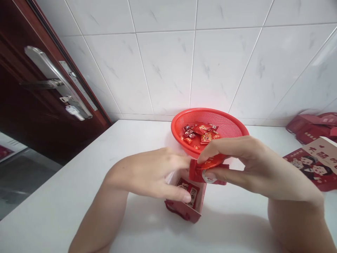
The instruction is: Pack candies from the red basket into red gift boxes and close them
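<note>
White tabletop [147, 225] below, red packets [214, 162], seemingly two, sit pinched inside the right hand's grip [263, 172].

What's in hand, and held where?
Right hand: red packets, pinched around the middle by the fingers. Left hand is at the open box; can't tell whether it grips it.

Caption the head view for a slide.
Right hand holds red wrapped packets; left hand over an open red cardboard box near a round red plastic basket.

L hand [155, 172] hides pt of box [191, 213], R hand [252, 167] pt of basket [226, 123] — door [26, 105] cut off, L edge.
</note>
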The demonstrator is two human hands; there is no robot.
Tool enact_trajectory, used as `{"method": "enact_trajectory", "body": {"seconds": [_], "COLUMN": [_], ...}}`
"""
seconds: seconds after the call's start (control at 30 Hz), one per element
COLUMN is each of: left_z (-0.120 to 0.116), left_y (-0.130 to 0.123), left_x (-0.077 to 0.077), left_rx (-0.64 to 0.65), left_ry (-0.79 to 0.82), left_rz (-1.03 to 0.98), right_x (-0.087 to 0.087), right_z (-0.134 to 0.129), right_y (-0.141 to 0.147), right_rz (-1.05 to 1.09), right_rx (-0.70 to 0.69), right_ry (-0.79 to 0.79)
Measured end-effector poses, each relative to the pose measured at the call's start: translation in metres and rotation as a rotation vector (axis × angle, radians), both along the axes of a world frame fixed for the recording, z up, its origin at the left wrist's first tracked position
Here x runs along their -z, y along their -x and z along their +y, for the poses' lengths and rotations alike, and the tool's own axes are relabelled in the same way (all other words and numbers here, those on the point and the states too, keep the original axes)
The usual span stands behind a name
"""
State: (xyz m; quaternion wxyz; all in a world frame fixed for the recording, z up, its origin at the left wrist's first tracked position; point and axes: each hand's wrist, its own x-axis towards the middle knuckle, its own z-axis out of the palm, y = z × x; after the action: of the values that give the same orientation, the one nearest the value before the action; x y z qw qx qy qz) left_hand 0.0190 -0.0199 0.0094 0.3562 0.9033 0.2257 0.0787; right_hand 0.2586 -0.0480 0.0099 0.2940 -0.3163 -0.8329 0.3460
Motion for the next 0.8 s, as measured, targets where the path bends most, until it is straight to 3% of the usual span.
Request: {"method": "enact_trajectory", "body": {"seconds": [0.2, 0.4, 0.6, 0.8], "left_z": [0.001, 0.005, 0.001, -0.007], "left_y": [0.000, -0.002, 0.006, 0.007], "left_x": [0.002, 0.003, -0.006, -0.002], "left_rx": [-0.276, -0.390, -0.389, -0.257], "left_ry": [0.112, 0.077, -0.058, -0.116], "left_rz": [-0.279, -0.451, -0.287, 0.015], "right_x": [0.006, 0.009, 0.006, 0.013], "right_z": [0.001, 0.003, 0.004, 0.009], "right_y": [0.008, 0.006, 0.000, 0.009], "right_rz": [0.209, 0.244, 0.030, -0.226], "right_rx": [0.081, 0.174, 0.283, 0.270], "right_ry": [0.059, -0.005, -0.205, -0.141]}}
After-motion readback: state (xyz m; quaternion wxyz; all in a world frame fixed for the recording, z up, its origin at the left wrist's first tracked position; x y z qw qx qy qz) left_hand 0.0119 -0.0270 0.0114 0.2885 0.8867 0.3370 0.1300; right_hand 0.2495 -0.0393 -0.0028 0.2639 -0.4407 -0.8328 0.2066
